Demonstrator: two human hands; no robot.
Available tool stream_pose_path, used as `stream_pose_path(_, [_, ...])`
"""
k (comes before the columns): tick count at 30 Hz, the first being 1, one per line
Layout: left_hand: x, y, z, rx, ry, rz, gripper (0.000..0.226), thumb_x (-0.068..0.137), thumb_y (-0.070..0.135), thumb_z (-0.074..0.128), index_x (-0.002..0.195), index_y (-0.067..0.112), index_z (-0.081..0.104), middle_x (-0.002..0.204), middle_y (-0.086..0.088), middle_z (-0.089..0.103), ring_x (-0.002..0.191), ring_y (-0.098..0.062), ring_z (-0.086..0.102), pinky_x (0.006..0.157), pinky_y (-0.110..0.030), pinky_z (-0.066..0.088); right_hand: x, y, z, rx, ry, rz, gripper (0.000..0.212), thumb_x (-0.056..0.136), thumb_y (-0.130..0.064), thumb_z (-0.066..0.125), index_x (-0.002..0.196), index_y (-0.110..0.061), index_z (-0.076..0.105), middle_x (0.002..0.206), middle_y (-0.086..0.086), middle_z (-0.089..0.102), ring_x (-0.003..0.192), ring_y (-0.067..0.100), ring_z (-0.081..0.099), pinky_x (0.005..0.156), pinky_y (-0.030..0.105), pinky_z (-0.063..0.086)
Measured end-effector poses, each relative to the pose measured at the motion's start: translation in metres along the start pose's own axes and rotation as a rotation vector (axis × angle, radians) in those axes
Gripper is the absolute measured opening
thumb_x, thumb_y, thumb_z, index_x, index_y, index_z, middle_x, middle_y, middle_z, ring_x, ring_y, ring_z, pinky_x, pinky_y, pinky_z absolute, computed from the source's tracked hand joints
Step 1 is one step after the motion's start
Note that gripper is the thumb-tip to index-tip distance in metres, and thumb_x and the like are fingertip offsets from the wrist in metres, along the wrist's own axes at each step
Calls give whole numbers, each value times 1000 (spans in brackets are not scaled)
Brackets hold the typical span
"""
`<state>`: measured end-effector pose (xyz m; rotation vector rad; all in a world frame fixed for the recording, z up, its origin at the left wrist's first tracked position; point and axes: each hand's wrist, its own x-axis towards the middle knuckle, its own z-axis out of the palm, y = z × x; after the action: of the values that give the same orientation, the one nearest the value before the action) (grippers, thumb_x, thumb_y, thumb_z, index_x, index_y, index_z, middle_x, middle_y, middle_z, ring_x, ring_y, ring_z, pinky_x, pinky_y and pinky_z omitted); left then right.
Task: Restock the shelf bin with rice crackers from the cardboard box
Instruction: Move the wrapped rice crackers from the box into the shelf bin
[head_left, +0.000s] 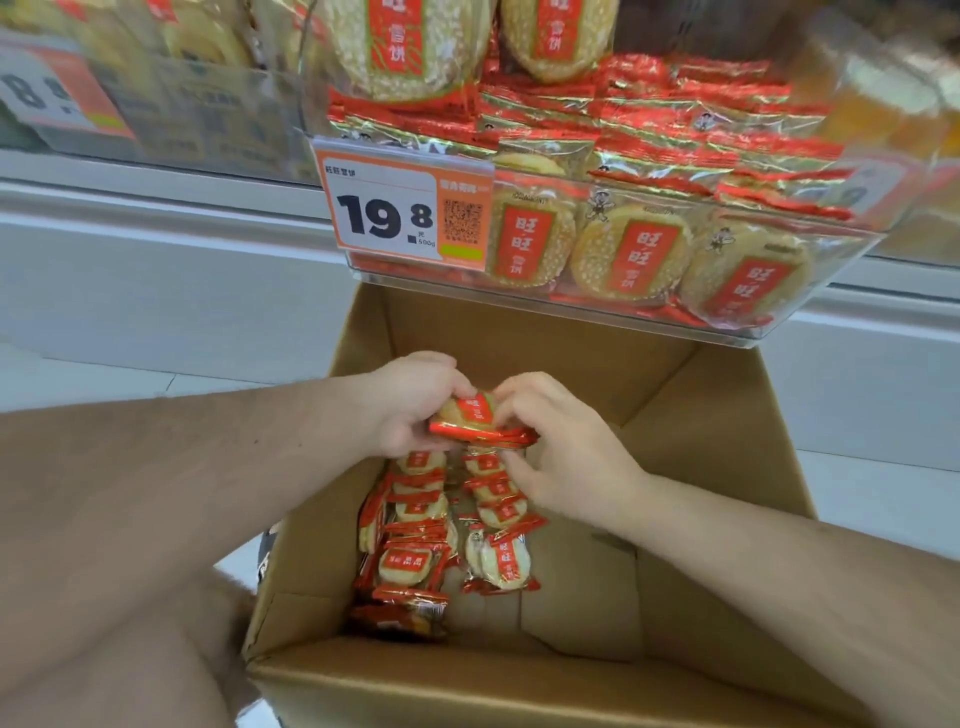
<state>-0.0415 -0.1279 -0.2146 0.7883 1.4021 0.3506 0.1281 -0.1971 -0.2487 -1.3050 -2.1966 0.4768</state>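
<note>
An open cardboard box (701, 519) stands on the floor below a clear plastic shelf bin (810, 322). The bin is packed with red-and-gold rice cracker packets (634, 254). Inside the box, several more packets (415, 561) lie in two rows along the left side. My left hand (415, 400) and my right hand (561, 447) are both down in the box and together grip a small stack of cracker packets (475, 421), the left from the left side, the right from the right with fingers curled over it.
A price label reading 19.8 (389, 213) is clipped to the bin's front left. Another bin with a price tag (57, 93) sits at the upper left. White shelf base (156, 270) and pale floor tiles (883, 499) surround the box. The box's right half shows bare cardboard.
</note>
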Motion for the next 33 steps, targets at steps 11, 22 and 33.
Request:
stream_pose_path(11, [11,-8,-24,323,-37,204,37,88,-4,62,102,29,69,109,-6,69,93,-24,71,80,-38,59,-24,100,96,212,-481,1296,24,94,-24,58,104,-2,57,90,5,62,75,18,58,68,28,52])
stream_pose_path(22, [14,-11,-27,374,-112,107,37,94,-1,54,99,31,72,113,0,67,98,-20,70,83,-37,58,-27,93,130,504,-398,1478,16,95,-21,61,100,-6,63,84,4,66,61,12,55,54,21,42])
stream_pose_path(33, [-8,-3,-19,509,-57,236,39,93,1,50,95,34,71,99,-8,70,77,-23,55,68,-35,45,-38,62,6,193,-550,1290,10,89,-9,55,79,-9,58,50,5,49,41,14,38,41,18,24])
